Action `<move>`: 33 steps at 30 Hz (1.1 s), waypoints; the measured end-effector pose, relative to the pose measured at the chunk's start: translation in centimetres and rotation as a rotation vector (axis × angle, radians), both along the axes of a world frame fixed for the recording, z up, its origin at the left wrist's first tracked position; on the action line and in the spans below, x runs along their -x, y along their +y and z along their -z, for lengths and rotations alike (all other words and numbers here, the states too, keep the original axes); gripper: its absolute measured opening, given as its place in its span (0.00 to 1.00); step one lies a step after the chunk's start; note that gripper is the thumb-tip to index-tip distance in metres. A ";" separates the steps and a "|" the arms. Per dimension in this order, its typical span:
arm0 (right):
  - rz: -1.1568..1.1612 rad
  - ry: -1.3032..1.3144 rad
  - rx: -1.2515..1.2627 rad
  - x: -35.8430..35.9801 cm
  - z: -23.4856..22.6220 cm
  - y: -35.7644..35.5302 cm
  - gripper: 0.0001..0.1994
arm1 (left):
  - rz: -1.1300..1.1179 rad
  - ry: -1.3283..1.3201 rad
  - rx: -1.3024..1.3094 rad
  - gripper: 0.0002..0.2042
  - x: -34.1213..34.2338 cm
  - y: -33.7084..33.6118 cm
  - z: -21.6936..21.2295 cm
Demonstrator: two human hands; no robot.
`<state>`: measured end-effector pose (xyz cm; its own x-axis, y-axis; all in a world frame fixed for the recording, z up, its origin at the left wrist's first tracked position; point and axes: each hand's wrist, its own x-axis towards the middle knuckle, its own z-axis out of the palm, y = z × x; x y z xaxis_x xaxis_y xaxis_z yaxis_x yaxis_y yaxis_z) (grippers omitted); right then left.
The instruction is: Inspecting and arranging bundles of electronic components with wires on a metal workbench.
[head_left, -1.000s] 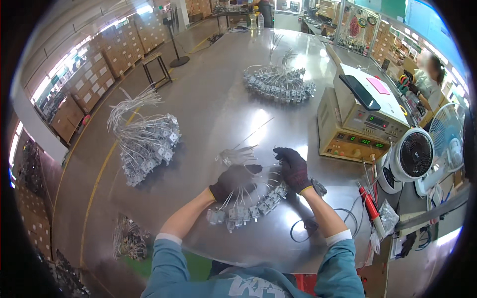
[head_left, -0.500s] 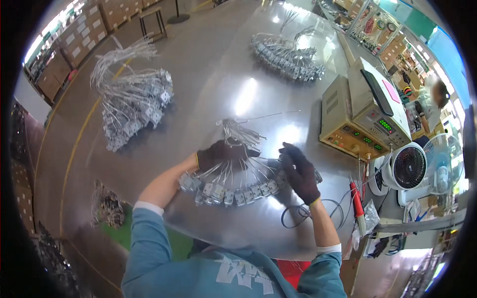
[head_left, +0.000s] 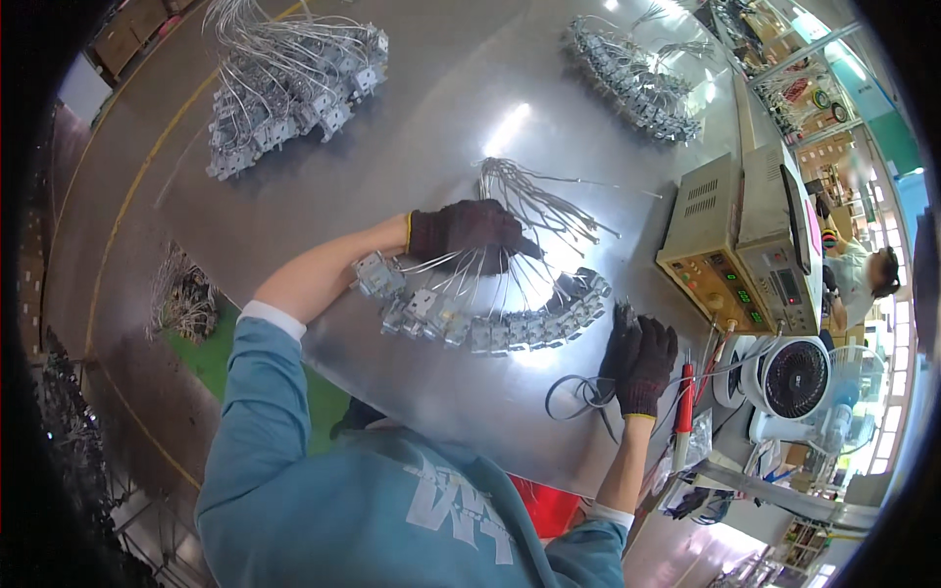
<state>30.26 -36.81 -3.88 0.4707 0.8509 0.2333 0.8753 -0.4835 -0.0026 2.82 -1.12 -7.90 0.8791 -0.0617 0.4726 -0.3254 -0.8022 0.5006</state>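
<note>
In a dark knit glove, my left hand [head_left: 470, 230] is closed round a bundle of grey wires [head_left: 544, 196], whose loose ends fan out beyond the fingers. Small silvery block-shaped parts [head_left: 490, 333] hang on the other ends of these wires and lie in a curved row on the metal table. My right hand [head_left: 645, 363], gloved the same way, is off to the right of that row, just above the table. Its fingers point away from me, loosely bent and a little apart, with nothing seen in them. Close to its right lies a red-handled test probe [head_left: 684, 397].
Two larger piles of wired parts lie farther off, one at the left [head_left: 294, 88] and one at the right [head_left: 637, 83]. Stacked bench instruments [head_left: 735, 240] with lit displays stand at the right, near a small fan [head_left: 794, 377]. A black cable loop [head_left: 578, 397] lies near my right hand.
My right hand has left the right end of the row and moved right, toward the red probe. The left hand keeps hold of the wires. The whole view has shifted.
</note>
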 end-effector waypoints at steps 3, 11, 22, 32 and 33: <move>0.068 0.050 0.006 2.2 -1.2 1.2 0.21 | -0.055 0.033 -0.040 0.27 0.2 -0.7 -0.1; 0.193 0.973 -0.559 3.6 -2.7 1.4 0.22 | -0.011 -0.067 -0.022 0.27 0.0 -0.4 -0.5; -0.050 0.856 -0.418 3.7 -6.0 4.3 0.17 | -0.046 0.059 -0.001 0.28 0.2 -0.3 -1.6; -0.288 0.673 -0.267 1.6 -5.9 6.1 0.15 | -0.034 0.101 -0.025 0.25 -1.3 0.0 1.0; -0.330 0.562 -0.189 1.9 -6.7 6.5 0.15 | -0.040 0.105 -0.023 0.25 -1.3 0.4 2.0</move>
